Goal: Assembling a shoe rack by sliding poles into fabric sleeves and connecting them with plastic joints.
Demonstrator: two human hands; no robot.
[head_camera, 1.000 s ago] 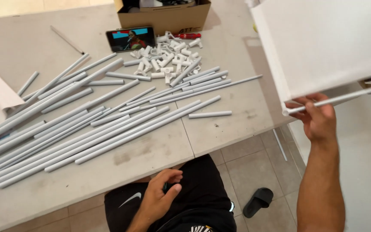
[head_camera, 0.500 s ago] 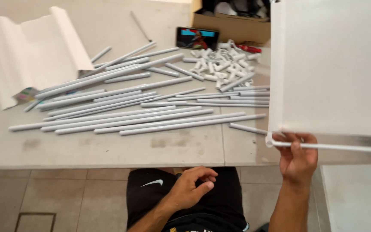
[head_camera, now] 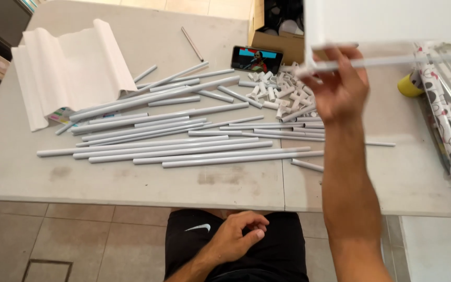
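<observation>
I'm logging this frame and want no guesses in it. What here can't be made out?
Head view only:
- White panel: cut off by the top edge.
- Right hand: fingertips hidden behind the panel's rod.
- Cardboard box: contents dark, partly behind the panel.
- Phone: screen picture too small.
- Left hand: rests on the lap, holding nothing.

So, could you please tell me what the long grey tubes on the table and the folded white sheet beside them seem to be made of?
The long grey tubes look like plastic or coated metal: smooth, even, matt-to-satin grey, perfectly straight. The folded white sheet looks like thin flexible plastic or fabric: it lies in soft waves, matt white.
</observation>
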